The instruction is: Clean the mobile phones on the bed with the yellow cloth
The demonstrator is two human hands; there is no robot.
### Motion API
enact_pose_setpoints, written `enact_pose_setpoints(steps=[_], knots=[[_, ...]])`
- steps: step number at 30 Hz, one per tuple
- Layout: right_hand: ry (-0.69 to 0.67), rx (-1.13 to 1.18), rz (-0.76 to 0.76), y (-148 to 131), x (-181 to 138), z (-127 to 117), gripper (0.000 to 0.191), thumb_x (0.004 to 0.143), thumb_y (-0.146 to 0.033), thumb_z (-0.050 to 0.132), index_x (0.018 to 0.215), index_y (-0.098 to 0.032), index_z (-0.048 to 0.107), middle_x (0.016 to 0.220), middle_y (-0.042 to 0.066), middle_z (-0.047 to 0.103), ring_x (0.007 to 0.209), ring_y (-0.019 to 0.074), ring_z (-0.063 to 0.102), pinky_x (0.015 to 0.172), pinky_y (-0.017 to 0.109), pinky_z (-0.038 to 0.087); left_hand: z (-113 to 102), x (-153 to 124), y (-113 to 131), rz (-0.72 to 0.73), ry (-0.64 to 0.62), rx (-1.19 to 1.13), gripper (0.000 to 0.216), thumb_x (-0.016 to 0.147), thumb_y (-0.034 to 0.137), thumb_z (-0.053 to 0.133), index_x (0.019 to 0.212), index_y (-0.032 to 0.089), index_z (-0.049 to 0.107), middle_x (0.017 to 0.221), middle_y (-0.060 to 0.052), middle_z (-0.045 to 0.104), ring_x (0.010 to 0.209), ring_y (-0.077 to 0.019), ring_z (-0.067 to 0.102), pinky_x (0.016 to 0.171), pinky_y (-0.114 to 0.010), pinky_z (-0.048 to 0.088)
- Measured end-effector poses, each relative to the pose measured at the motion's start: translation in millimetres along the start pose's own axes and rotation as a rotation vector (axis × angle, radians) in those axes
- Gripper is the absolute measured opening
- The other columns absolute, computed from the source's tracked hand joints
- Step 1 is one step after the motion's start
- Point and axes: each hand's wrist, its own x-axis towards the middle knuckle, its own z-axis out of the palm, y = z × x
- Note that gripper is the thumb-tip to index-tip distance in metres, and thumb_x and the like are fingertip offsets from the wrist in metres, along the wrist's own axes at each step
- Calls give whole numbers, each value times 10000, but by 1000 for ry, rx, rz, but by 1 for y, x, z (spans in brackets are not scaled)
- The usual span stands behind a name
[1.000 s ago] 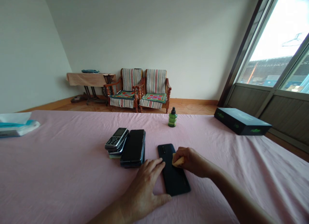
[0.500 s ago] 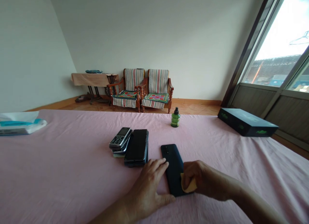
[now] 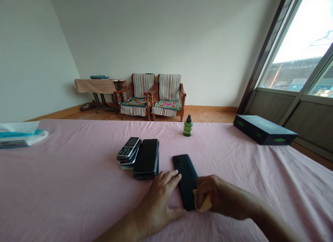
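Observation:
A dark smartphone (image 3: 186, 176) lies back side up on the pink cloth, its camera bump at the far left corner. My left hand (image 3: 162, 195) rests at its left edge, fingers stretched out and apart, with fingertips touching the phone and the thumb near its lower end. My right hand (image 3: 212, 193) is closed on a yellow cloth (image 3: 204, 203) at the phone's lower right edge. Part of the cloth is hidden under the fingers. Left of the phone sit a stack of smartphones (image 3: 147, 157) and a small pile of keypad phones (image 3: 128, 150).
A green spray bottle (image 3: 187, 126) stands upright behind the phone. A black box (image 3: 265, 131) lies at the right and a tissue pack (image 3: 23, 136) at the far left, all on the pink cloth (image 3: 78, 186). Beyond are two wooden chairs (image 3: 169, 89).
My right hand has shifted slightly down along the phone's right edge with the yellow cloth. My left hand stays in place against the phone. The view has moved slightly.

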Motion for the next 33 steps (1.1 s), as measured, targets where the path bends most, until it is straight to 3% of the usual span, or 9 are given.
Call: enact_pose_setpoints(steps=[8, 13, 19, 25, 33], knots=[[91, -8, -120, -6, 14, 21, 378, 582, 90, 472, 729, -172, 703, 787, -20, 607, 698, 64, 567, 616, 136, 394, 7, 1, -9, 32, 27, -13, 798, 641, 379, 804, 1345, 217, 466, 1414, -97, 434, 1292, -288, 368, 1102, -465, 275], [52, 0, -56, -2, 2, 11, 407, 554, 85, 441, 721, -178, 704, 788, -19, 627, 702, 70, 579, 614, 139, 399, 3, 2, -5, 14, 17, -16, 817, 622, 414, 813, 1341, 226, 473, 1406, -103, 444, 1280, -301, 383, 1090, -485, 288], [296, -32, 93, 19, -3, 0, 274, 657, 28, 494, 714, -168, 678, 780, 6, 603, 676, 101, 561, 579, 185, 392, 0, 1, 2, 13, 18, -11, 785, 650, 449, 784, 1338, 225, 480, 1407, -115, 446, 1283, -312, 388, 1079, -495, 301], [420, -102, 68, 35, 23, 3, 257, 678, 9, 501, 731, -166, 681, 775, 15, 619, 702, 120, 577, 618, 209, 409, 4, 1, 4, -13, 1, 17, 816, 647, 407, 786, 1354, 163, 460, 1438, -141, 404, 1313, -310, 366, 1098, -452, 305], [535, -247, 144, 58, 75, -15, 147, 713, -34, 569, 709, -135, 677, 694, 18, 643, 681, 143, 585, 625, 240, 419, 2, 1, 7, -13, 8, 45, 807, 654, 406, 771, 1352, 144, 460, 1439, -161, 399, 1316, -332, 364, 1096, -479, 306]])
